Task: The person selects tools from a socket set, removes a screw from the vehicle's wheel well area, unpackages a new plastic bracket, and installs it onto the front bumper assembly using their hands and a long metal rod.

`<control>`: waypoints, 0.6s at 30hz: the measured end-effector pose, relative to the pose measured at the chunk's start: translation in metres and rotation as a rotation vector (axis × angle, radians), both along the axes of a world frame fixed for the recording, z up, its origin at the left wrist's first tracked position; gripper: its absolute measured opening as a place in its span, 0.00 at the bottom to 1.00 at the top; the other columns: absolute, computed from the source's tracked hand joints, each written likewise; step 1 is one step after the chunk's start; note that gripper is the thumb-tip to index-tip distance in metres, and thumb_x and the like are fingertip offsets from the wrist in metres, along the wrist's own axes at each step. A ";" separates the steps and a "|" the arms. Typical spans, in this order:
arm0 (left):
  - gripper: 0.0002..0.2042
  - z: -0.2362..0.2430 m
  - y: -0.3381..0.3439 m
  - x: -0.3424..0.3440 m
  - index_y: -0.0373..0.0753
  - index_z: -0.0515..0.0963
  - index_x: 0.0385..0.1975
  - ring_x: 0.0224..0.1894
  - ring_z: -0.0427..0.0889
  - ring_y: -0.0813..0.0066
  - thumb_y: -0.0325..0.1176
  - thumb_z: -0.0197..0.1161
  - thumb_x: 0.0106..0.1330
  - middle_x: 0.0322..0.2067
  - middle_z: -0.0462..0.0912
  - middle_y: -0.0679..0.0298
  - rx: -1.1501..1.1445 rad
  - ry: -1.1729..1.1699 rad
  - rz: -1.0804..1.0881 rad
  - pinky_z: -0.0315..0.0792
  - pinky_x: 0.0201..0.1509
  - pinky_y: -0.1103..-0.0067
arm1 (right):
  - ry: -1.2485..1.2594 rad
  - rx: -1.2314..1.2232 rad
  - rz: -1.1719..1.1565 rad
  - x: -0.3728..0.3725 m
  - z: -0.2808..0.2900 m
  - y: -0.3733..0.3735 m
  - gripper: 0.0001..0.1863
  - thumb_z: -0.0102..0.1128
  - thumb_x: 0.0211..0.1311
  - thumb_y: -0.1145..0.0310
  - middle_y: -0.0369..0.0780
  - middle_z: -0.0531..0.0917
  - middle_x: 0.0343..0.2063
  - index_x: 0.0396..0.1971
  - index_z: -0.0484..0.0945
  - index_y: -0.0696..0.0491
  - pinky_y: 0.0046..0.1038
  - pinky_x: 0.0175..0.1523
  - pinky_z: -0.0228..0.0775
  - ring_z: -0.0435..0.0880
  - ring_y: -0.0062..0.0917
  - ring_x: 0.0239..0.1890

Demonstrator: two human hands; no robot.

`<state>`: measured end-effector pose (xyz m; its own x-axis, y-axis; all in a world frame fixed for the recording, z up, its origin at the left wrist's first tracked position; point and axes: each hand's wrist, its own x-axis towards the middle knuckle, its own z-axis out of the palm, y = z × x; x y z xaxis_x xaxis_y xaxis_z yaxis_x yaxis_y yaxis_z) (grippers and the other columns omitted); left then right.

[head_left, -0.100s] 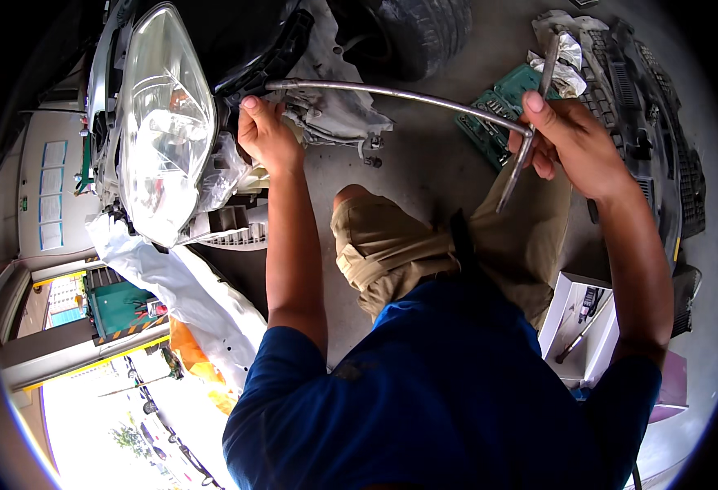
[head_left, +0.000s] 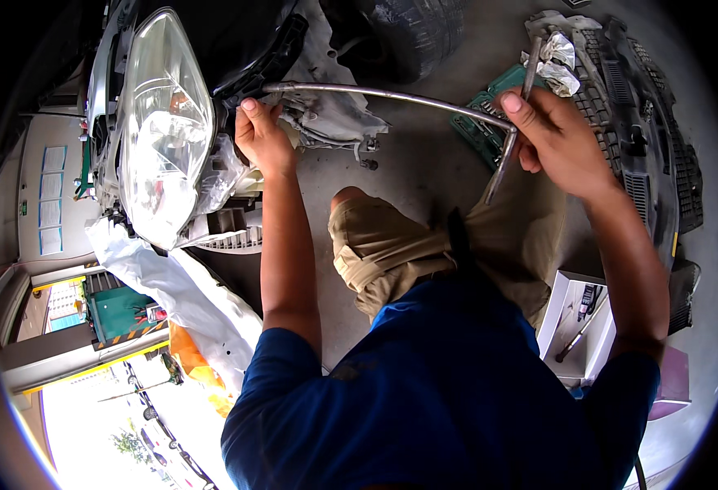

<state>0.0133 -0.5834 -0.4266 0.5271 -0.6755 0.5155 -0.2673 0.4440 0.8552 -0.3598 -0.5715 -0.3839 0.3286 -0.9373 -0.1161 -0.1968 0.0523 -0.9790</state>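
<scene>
A long T-handle socket wrench (head_left: pixel 392 96) spans the space between my hands. My right hand (head_left: pixel 559 139) is closed around its crossbar, thumb up along the bar. The far end of the shaft meets the black plastic bracket (head_left: pixel 281 57) beside a clear headlight (head_left: pixel 167 131). My left hand (head_left: pixel 265 140) is closed just below that end, at the headlight's inner edge. Its fingertips press together, and what they hold, if anything, is hidden. The headlight sits at the front corner of a car with its bumper off.
A green tool case (head_left: pixel 477 126) lies open on the floor past my right hand. Black car trim (head_left: pixel 624 90) lies at the right. A white box (head_left: pixel 567 327) with tools stands by my right elbow. White sheeting (head_left: pixel 171 286) hangs at the left, and a tyre (head_left: pixel 416 37) is ahead.
My right hand and the wrench's crossbar have shifted slightly left, and the crossbar has turned a little. The left hand stays at the headlight's edge.
</scene>
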 end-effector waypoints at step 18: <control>0.26 0.007 0.004 0.015 0.34 0.69 0.47 0.43 0.79 0.66 0.56 0.46 0.68 0.41 0.78 0.56 0.130 0.011 -0.129 0.77 0.45 0.67 | 0.850 -1.750 -0.061 -0.005 0.021 -0.004 0.17 0.61 0.43 0.67 0.33 0.75 0.31 0.38 0.82 0.50 0.28 0.48 0.66 0.75 0.24 0.35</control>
<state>0.0287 -0.5795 -0.4197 0.4370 -0.7985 0.4140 -0.2059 0.3592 0.9102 -0.3643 -0.5758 -0.3633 0.6668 -0.1812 0.7229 -0.6070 -0.6948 0.3858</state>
